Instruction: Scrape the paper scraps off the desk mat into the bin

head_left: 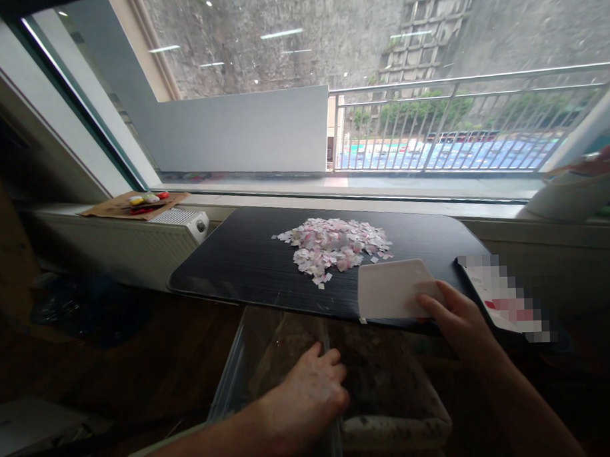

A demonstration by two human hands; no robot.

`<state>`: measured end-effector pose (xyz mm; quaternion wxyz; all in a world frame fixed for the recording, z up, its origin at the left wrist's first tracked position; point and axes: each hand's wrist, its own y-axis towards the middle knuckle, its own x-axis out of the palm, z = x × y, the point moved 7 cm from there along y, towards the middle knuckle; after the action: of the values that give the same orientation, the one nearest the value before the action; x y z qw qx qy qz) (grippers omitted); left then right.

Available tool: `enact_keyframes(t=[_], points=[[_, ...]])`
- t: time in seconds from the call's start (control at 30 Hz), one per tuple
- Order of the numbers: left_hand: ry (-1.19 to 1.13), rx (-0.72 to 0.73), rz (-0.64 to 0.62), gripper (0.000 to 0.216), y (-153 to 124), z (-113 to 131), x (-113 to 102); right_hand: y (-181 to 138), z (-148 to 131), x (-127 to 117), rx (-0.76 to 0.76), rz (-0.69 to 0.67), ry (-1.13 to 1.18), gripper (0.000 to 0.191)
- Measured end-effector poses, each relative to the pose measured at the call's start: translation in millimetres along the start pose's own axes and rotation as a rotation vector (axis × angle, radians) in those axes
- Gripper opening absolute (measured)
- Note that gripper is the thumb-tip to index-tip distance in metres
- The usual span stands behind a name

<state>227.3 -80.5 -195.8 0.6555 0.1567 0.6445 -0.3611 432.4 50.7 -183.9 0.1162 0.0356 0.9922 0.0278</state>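
Note:
My right hand (pixel 455 313) holds a flat white plastic scraper (pixel 390 289) by its right end, low over the front of the black tabletop (pixel 226 264). Behind the scraper lies a loose heap of small paper pieces (pixel 335 244), white with pink marks. One stray piece sits near the scraper's lower left corner. Below the table edge, my left hand (pixel 315 385) is closed on the rim of a clear plastic bin (pixel 230 378). The fingertips are partly hidden behind that rim.
A dark tray with a printed sheet (pixel 507 295), partly blurred out, lies at the table's right. Left stands a radiator (pixel 120 238) with brown paper (pixel 104 205) and small coloured items on top. A brownish container (pixel 385 379) stands beside the bin. Behind is a large window.

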Motion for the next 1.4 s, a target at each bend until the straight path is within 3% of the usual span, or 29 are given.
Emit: enact_keyframes(t=[0.27,0.4,0.5,0.63,0.7,0.93,1.13,1.4], points=[[0.035,0.007,0.034,0.016,1,0,2,-7,-10,0,-0.021,-0.101,-0.014,0.03],[0.061,0.03,0.054,0.014,3,0,8,-7,-25,0,-0.079,0.06,-0.021,0.026],[0.063,0.048,0.048,0.012,5,2,8,2,-37,21,-0.157,0.167,-0.064,0.029],[0.061,0.062,0.061,0.011,3,4,4,17,-46,69,-0.25,0.071,-0.163,0.034],[0.057,0.062,0.059,0.012,3,4,5,18,-46,77,-0.254,0.047,-0.192,0.033],[0.049,0.102,0.147,0.012,6,7,9,9,-49,45,-0.272,0.176,-0.27,0.027],[0.06,0.084,0.083,0.009,9,8,9,9,-46,52,-0.254,0.155,-0.279,0.03],[0.037,0.054,0.061,0.013,8,7,6,0,-47,16,-0.159,0.154,-0.3,0.029]])
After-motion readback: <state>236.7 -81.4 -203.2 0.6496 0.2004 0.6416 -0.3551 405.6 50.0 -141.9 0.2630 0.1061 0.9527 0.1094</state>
